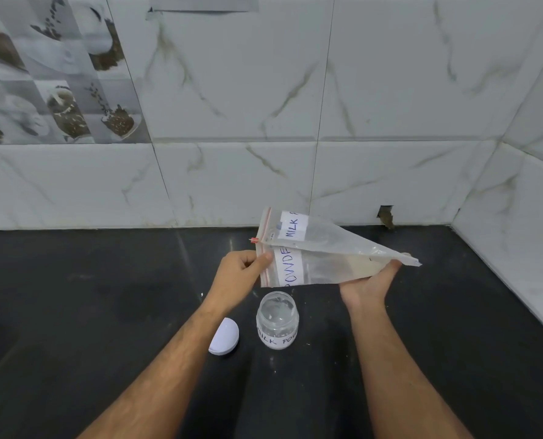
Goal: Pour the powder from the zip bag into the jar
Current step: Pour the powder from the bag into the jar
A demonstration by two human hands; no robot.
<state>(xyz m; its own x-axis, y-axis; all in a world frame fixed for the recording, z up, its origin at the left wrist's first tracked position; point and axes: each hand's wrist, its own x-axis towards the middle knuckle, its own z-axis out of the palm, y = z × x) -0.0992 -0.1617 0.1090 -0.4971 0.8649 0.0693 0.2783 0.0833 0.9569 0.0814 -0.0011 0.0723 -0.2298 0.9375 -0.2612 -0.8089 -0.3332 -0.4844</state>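
A clear zip bag (pixel 320 248) with a white "MILK POWDER" label hangs sideways above the dark counter, its red zip strip at the left. A little pale powder lies in its right end. My left hand (pixel 241 274) pinches the zip edge. My right hand (pixel 371 283) cups the bag's bottom end from below. Just under the bag stands a small clear jar (pixel 277 320), lidless and upright, with a handwritten label. I cannot tell whether the bag's zip is open.
A white round lid (pixel 224 337) lies on the black counter (pixel 105 312) left of the jar. Marble-patterned wall tiles (pixel 327 106) rise behind and to the right, forming a corner. A small hole (pixel 385 215) breaks the wall at counter level.
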